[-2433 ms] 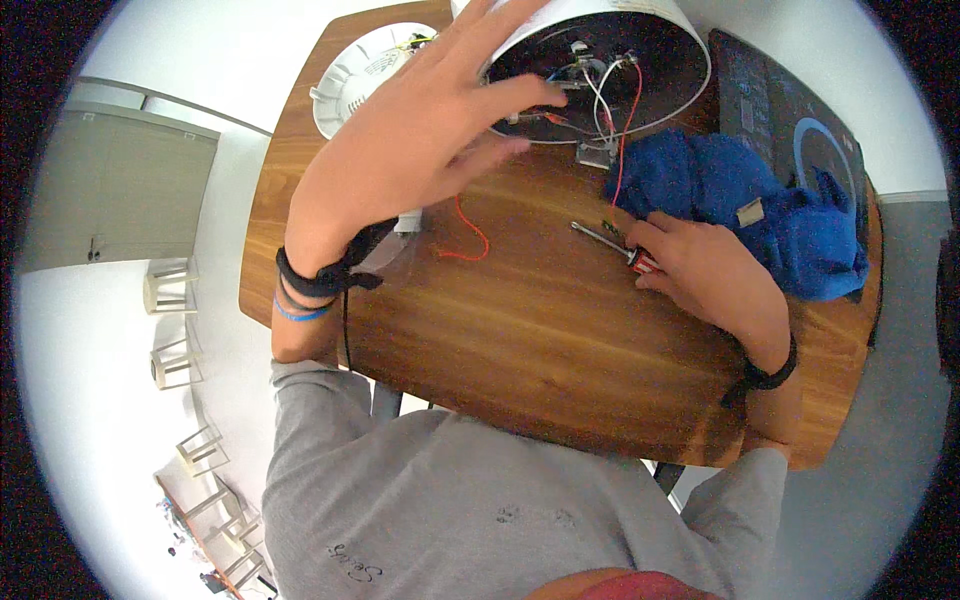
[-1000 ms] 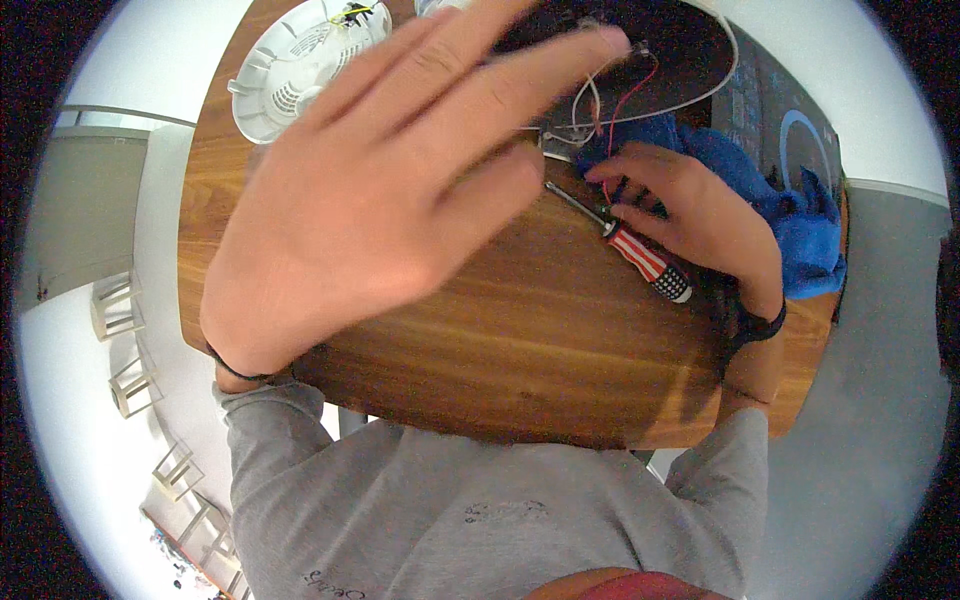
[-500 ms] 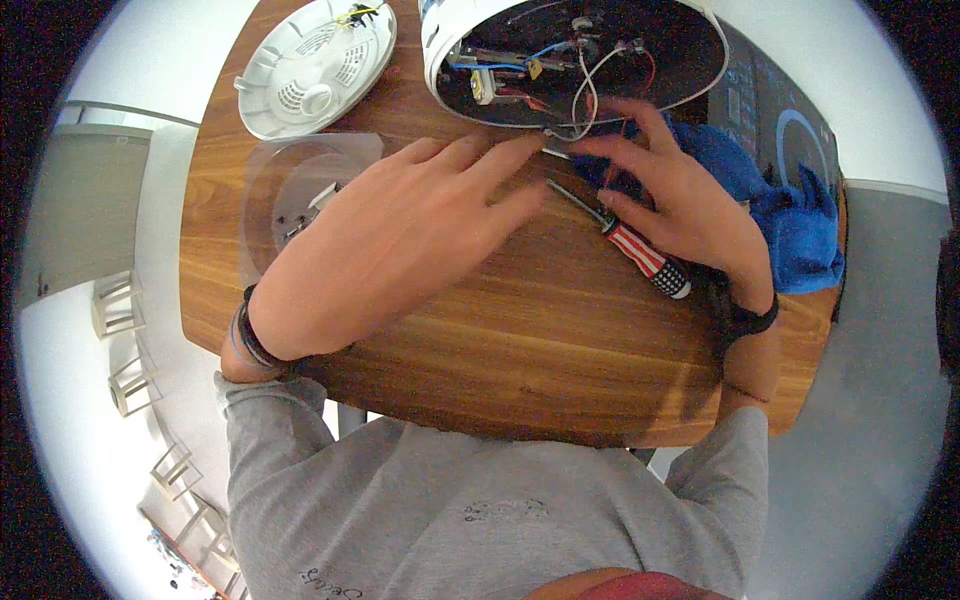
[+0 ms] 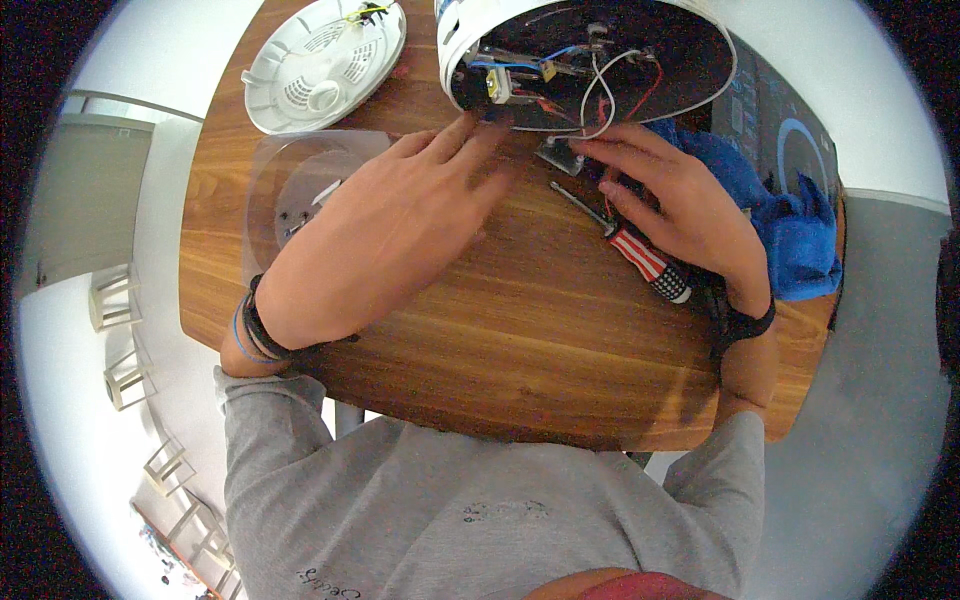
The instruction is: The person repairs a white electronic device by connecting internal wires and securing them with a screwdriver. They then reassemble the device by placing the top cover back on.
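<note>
A white round appliance (image 4: 452, 60) lies on its side, its dark underside exposed with blue, red and white wires. My left hand (image 4: 370, 230) reaches to its lower rim, palm down, fingers stretched and slightly blurred, nothing visible in them. My right hand (image 4: 690, 205) is at the rim's right, fingers apart. Its fingertips are at the edge of a small dark flat part (image 4: 560, 155), to which white and red wires seem to run; contact is hard to judge. A screwdriver (image 4: 645, 262) with a striped and dotted handle lies below the right hand.
A white vented base cover (image 4: 330, 75) with a yellow-green wire lies at the back left. Nearer is a clear plastic tray (image 4: 270, 170) holding small screws. At right are a blue cloth (image 4: 800, 240) and a dark panel (image 4: 790, 120) on the wooden table (image 4: 500, 350).
My left hand has drawn slightly left, away from the right. My right fingers have lowered, and the small dark part now shows more fully. The view has shifted slightly.
</note>
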`<state>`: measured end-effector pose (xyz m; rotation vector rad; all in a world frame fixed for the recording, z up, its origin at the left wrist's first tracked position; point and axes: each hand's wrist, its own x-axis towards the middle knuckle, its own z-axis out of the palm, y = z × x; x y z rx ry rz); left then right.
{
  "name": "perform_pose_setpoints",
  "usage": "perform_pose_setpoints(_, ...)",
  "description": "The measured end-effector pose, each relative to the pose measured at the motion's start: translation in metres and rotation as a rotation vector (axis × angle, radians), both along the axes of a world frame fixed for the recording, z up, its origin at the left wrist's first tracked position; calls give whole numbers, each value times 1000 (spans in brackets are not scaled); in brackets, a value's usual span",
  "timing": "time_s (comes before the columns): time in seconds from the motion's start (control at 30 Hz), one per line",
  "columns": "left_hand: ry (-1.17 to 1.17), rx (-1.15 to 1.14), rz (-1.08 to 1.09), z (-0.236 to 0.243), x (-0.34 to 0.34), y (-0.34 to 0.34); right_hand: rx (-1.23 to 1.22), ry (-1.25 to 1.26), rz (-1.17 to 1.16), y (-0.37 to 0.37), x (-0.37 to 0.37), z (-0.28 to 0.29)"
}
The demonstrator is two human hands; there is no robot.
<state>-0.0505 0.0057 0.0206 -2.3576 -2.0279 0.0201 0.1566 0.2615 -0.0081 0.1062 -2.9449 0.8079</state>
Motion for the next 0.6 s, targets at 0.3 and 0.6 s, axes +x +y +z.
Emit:
perform_pose_setpoints(0.3, 15, 58, -50, 2, -1, 1, 114, -38, -158, -3, -1, 0)
perform_pose_setpoints(0.6, 14, 44, -43, -5, 1, -12, 162, -100, -151, 3, 1, 0)
